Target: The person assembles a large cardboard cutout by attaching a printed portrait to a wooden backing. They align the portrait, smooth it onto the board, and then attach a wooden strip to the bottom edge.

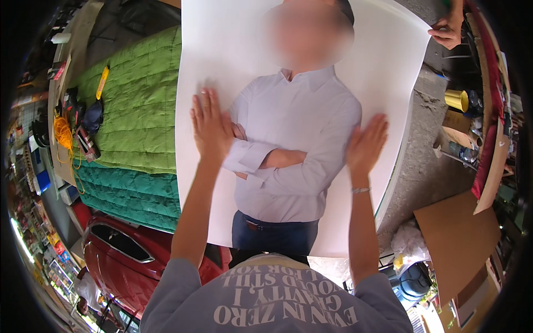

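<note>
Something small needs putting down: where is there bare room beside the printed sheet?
Bare: the light green quilt between the yellow object and the printed sheet; grey floor between the sheet and the brown cardboard. Crowded: toward the quilt's left edge, with orange cord and a dark blue item; the far right, around the gold cylinder.

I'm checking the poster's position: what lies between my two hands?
The head view shows the printed shirt-clad torso on the poster between your left hand and right hand.

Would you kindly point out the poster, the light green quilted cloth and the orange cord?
Poster [297, 127], head view: printed shirt front.
Light green quilted cloth [139, 105], head view: its middle.
Orange cord [63, 133], head view: bundled part.
</note>
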Action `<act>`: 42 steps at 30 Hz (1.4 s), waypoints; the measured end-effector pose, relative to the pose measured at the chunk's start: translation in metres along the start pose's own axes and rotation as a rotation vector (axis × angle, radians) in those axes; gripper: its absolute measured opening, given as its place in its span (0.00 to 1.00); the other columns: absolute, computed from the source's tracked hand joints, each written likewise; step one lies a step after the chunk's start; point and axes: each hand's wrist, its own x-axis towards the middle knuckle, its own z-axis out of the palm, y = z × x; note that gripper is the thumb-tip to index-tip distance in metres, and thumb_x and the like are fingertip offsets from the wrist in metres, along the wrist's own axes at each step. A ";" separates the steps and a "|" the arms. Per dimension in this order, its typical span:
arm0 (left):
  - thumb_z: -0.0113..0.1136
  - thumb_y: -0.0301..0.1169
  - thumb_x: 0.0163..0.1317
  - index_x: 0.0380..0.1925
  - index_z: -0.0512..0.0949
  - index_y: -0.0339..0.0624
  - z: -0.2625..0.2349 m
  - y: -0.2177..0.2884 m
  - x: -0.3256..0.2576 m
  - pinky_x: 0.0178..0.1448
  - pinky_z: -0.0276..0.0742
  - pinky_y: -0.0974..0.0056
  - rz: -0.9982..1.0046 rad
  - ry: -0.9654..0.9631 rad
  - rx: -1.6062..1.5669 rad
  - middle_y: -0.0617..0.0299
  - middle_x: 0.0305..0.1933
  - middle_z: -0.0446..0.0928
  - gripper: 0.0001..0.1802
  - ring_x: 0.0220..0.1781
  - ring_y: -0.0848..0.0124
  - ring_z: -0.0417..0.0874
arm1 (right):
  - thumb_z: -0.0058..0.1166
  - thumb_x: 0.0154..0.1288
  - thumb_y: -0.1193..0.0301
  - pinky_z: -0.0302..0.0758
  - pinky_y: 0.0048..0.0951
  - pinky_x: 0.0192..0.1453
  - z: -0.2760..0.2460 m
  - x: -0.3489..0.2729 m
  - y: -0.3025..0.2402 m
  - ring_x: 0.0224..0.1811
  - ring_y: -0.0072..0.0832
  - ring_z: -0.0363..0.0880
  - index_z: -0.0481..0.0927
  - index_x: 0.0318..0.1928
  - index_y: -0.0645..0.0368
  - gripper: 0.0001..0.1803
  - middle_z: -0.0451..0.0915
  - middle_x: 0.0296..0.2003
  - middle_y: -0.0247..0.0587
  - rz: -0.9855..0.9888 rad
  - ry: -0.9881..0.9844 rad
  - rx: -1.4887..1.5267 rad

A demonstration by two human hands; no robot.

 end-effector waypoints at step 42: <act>0.44 0.41 0.77 0.80 0.56 0.44 0.015 0.028 0.044 0.84 0.48 0.41 0.225 -0.005 -0.089 0.50 0.84 0.56 0.35 0.85 0.46 0.52 | 0.53 0.73 0.61 0.45 0.51 0.86 0.011 0.028 -0.037 0.85 0.48 0.45 0.53 0.80 0.67 0.42 0.53 0.81 0.56 -0.279 -0.079 0.103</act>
